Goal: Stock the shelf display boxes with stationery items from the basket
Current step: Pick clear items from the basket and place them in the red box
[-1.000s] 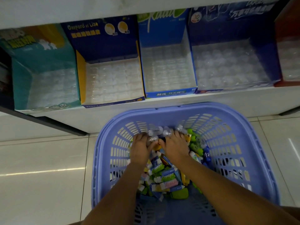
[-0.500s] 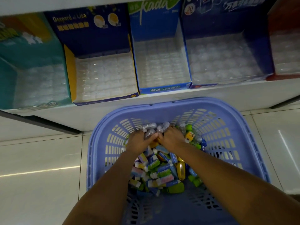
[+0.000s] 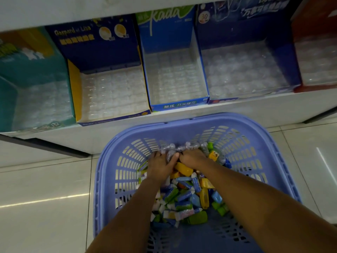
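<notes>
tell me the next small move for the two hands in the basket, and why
Probably lift the clear-wrapped pieces straight up out of the basket. The left hand and right hand are both curled round that clump at the basket's far end, and the display boxes just above show only bare tray liners, so they wait to be filled.

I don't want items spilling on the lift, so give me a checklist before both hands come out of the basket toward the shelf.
1. Left hand grips clear-wrapped pieces: ok, thumb curls round one.
2. Right hand grip: cannot tell, fingertips buried.
3. Middle blue box tray free: ok, no stock in it.
4. Basket sits right below the shelf: ok.
5. Which box suits these pieces: cannot tell.
</notes>
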`<state>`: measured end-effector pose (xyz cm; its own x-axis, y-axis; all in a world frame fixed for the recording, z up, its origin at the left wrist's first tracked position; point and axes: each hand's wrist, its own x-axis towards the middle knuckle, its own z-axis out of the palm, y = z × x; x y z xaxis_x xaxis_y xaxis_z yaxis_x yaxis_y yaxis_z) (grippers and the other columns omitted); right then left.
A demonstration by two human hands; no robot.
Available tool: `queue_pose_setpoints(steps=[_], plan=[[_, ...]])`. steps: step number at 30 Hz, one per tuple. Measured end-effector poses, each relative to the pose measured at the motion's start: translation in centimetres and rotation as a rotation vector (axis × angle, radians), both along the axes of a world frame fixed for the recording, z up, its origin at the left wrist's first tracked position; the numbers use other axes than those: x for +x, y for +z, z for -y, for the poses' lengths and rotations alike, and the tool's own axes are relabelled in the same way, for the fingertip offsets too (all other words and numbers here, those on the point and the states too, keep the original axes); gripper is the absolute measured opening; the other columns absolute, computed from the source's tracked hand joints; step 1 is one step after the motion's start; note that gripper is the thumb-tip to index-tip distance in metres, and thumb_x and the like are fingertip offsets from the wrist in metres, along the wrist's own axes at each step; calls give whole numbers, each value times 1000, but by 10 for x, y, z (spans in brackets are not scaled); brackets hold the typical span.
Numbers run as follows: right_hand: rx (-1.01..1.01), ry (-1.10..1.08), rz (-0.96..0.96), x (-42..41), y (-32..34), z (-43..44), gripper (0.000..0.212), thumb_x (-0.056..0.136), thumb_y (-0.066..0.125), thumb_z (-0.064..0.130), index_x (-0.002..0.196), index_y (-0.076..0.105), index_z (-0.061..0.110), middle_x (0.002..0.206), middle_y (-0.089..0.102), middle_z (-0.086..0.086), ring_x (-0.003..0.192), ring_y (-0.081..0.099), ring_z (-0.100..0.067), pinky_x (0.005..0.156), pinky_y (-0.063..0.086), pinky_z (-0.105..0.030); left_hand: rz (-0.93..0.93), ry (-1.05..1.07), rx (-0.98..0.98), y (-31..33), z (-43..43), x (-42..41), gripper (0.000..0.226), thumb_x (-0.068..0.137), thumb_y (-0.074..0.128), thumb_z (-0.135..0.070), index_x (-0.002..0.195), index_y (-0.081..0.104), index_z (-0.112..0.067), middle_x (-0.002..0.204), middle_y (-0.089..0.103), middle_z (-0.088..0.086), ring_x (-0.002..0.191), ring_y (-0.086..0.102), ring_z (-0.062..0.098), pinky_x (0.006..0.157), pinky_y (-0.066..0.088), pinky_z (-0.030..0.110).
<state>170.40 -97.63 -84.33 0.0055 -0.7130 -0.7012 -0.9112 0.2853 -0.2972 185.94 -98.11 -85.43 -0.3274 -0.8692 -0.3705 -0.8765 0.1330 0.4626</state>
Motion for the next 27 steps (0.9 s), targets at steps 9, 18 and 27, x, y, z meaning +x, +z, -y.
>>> queue_pose_setpoints(steps=[9,18,27], plan=[[203,-247,644,-3,6,-27,52,100,30,46,148,23,28,155,27,-2,137,33,-23,113,31,-38,1,-91,108,6,6,0,52,96,36,-54,119,61,-14,114,63,12,115,51,28,103,35,37],[165,159,279,-3,44,-91,41,104,27,27,137,42,8,136,48,-20,113,51,-33,89,42,-38,96,105,385,16,-10,-23,72,96,19,-61,98,69,-9,95,68,17,93,61,32,79,46,33],[-177,-49,-415,-52,54,-74,57,85,58,4,136,31,6,137,38,-20,124,42,-34,93,46,-39,-57,13,541,17,-19,-23,60,93,43,-57,133,50,-12,130,57,15,114,55,31,96,44,40]])
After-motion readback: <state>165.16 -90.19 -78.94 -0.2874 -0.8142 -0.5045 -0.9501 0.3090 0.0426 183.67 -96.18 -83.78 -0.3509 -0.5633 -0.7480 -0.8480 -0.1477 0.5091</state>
